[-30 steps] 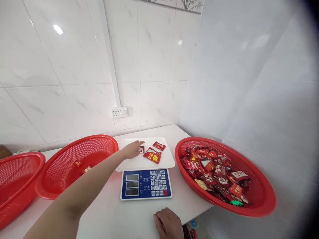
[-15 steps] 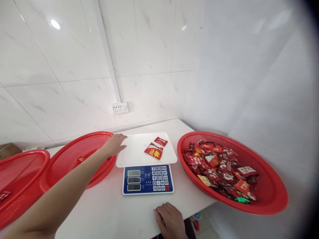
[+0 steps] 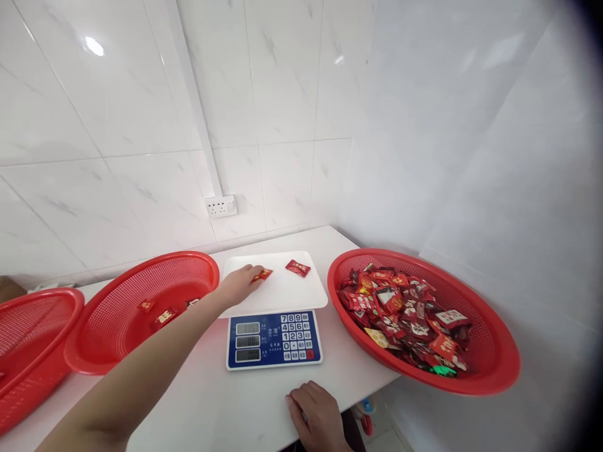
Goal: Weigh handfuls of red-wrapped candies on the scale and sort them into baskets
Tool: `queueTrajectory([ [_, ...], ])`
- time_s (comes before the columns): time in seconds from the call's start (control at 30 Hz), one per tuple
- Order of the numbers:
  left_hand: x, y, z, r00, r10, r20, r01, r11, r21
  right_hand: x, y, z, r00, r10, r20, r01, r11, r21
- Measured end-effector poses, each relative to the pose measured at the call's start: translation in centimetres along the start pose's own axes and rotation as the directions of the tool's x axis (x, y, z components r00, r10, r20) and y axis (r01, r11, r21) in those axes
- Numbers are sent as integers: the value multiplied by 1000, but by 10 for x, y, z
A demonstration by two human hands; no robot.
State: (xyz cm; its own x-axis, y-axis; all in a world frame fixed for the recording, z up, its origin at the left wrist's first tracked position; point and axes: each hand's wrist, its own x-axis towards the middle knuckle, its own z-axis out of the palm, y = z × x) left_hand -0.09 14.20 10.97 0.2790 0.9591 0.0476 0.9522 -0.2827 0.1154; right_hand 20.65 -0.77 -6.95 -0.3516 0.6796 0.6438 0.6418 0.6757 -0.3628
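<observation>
My left hand (image 3: 239,285) reaches over the white weighing pan (image 3: 277,295) of the scale. Its fingers are closed on a red snack packet (image 3: 264,274), whose printed end pokes out past the fingertips. A smaller red packet (image 3: 298,268) lies on the pan further right, apart from the hand. Below the pan, the scale's blue keypad panel (image 3: 274,339) faces me. At the front edge of the table rests my right hand (image 3: 316,415), fingers curled in with nothing visible in them.
On the right, a red basket (image 3: 499,370) holds a heap of mostly red packets. Left of the scale, another red basket (image 3: 188,267) has several packets in it. A third red basket (image 3: 42,298) stands at the far left. A wall socket (image 3: 221,206) sits behind.
My left hand has moved right from the pan's left edge and closed on the larger packet, which has shifted left and back. My right hand stays at the table edge.
</observation>
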Motion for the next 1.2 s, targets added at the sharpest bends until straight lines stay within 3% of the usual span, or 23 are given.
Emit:
queueTrajectory([
  [0.17, -50, -56, -33, 954, -258, -150, 275, 955, 109, -1, 2, 1, 1000, -31, 0, 31, 1000, -2],
  [0.23, -60, -68, -37, 940, -289, -179, 316, 938, 144, -1, 3, 1, 999, -44, 8, 44, 999, -11],
  [0.3, -59, -68, -33, 953, -252, -169, 279, 946, 163, -1, 3, 2, 998, -56, 3, 56, 998, -18],
  [0.43, -25, -27, -3, 997, -19, -71, 29, 990, 141, -1, 4, 3, 998, -60, -22, 60, 998, -18],
  [0.57, 29, 31, 28, 978, 207, 10, -207, 977, 57, 0, 3, 3, 998, -55, -38, 54, 998, -20],
  [0.7, 73, 64, 46, 966, 258, 6, -258, 966, -23, 1, 1, 2, 999, -28, -32, 27, 999, -34],
  [0.83, 87, 63, 51, 976, 215, -42, -218, 972, -88, 2, 1, 2, 998, -31, -46, 30, 999, -40],
  [0.97, 69, 42, 43, 987, 124, -102, -139, 976, -168, 1, 2, 3, 998, -45, -46, 43, 998, -47],
  [1.2, -2, 18, 16, 966, -47, -254, -46, 935, -351, -5, 8, 8, 997, -77, -3, 77, 997, -12],
])
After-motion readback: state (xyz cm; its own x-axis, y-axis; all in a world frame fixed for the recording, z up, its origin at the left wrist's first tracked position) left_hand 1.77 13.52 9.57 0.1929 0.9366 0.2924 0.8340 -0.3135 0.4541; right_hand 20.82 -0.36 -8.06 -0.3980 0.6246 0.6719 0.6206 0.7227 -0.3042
